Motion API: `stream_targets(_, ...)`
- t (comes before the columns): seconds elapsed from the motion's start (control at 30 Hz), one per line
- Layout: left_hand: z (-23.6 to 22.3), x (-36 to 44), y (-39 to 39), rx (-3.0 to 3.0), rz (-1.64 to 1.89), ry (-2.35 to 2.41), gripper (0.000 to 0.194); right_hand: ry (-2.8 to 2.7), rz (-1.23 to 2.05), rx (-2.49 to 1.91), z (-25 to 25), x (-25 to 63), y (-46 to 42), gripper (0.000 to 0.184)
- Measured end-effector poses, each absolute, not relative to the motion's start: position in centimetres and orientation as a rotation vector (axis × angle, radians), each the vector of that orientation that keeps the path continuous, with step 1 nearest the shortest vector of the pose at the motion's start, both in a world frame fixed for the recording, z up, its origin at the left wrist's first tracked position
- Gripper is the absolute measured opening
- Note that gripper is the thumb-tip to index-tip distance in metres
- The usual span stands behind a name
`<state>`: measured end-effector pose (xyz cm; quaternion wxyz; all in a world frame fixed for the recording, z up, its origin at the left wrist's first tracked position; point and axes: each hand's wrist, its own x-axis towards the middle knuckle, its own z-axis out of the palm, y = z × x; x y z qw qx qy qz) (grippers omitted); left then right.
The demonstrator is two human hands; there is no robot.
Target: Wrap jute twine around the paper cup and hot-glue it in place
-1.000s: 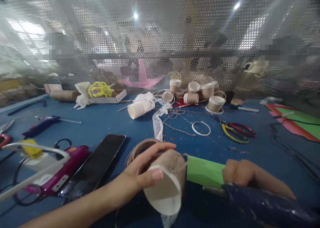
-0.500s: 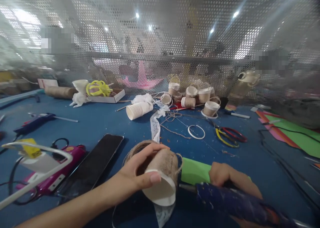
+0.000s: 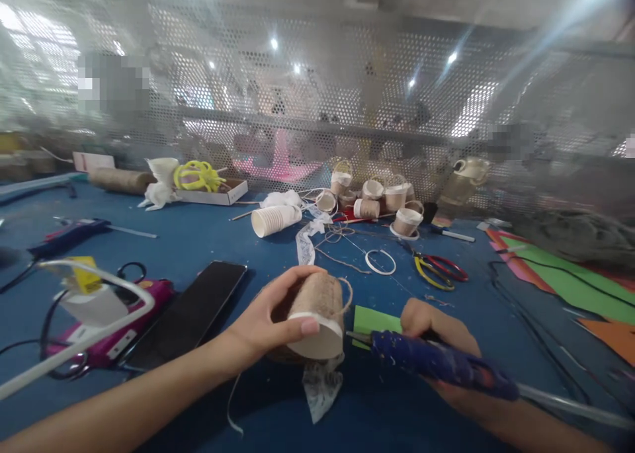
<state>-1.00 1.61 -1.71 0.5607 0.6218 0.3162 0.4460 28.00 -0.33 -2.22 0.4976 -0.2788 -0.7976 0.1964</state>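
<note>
My left hand (image 3: 270, 314) is closed around a paper cup (image 3: 320, 299) wrapped in brown twine, tipped with its white mouth toward me. A small twine loop handle (image 3: 346, 297) sticks out from the cup's right side. Below the cup hangs a strip of white lace (image 3: 321, 390). My right hand (image 3: 441, 330) grips a dark blue glue gun (image 3: 436, 364), with a clear glue stick (image 3: 570, 403) coming out of its back. The gun's metal nozzle (image 3: 358, 337) points left, close to the cup's rim; whether it touches is unclear. Behind the nozzle lies a green card (image 3: 374, 319).
A black phone (image 3: 191, 314) and a magenta power strip (image 3: 106, 347) lie at left, near another glue gun (image 3: 74, 237). Scissors (image 3: 436, 271), a white ring (image 3: 380, 262), stacked paper cups (image 3: 275, 219) and several small twine baskets (image 3: 407, 221) are farther back. Coloured sheets (image 3: 560, 261) lie right.
The cup is turned so less of its inside shows. The glue gun's nozzle is higher, beside the cup's rim and handle. The camera view has shifted slightly.
</note>
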Motion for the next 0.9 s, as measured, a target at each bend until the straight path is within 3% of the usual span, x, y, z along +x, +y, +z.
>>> stream_targets(0.9, -0.5, -0.3, 1.3, 1.468, 1.005, 0.621, 0.068, -2.028, 0.593, -0.788, -0.7, 28.7, -0.5, 0.022)
